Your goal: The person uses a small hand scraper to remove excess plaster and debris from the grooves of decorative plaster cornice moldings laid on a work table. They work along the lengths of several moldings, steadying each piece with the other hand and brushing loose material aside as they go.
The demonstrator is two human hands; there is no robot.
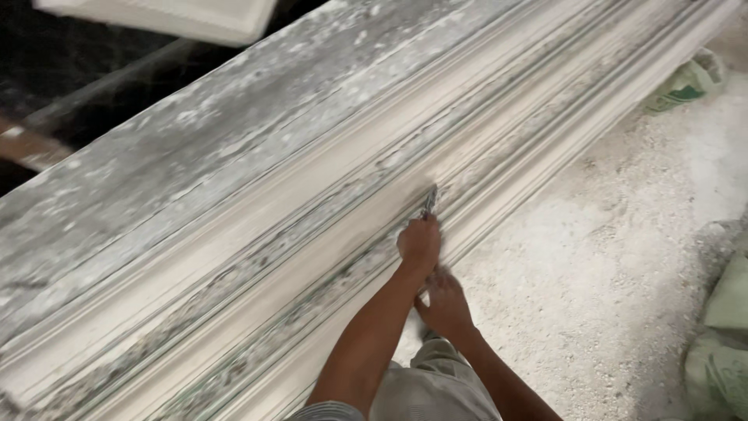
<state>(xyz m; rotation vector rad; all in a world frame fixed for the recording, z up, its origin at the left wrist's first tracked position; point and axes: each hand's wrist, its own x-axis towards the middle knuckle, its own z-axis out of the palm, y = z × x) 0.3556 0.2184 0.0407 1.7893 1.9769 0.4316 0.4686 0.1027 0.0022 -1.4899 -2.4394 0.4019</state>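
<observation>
The left hand (419,243) is closed around a small scraper (429,201), its blade set in a groove of the long moulding (257,257) on the bench (117,171). The right hand (446,306) rests fingers-down on the moulding's near edge; its grip is blurred, probably flat. Grooves toward the near end look streaked grey-green, so much scraping seems left. White dust covers the floor (592,273).

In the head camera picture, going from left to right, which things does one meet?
Dark gap beside the bench → dusty grey bench top → long white ridged moulding → left hand holding a small tool → rubble-strewn floor → green sacks.
</observation>
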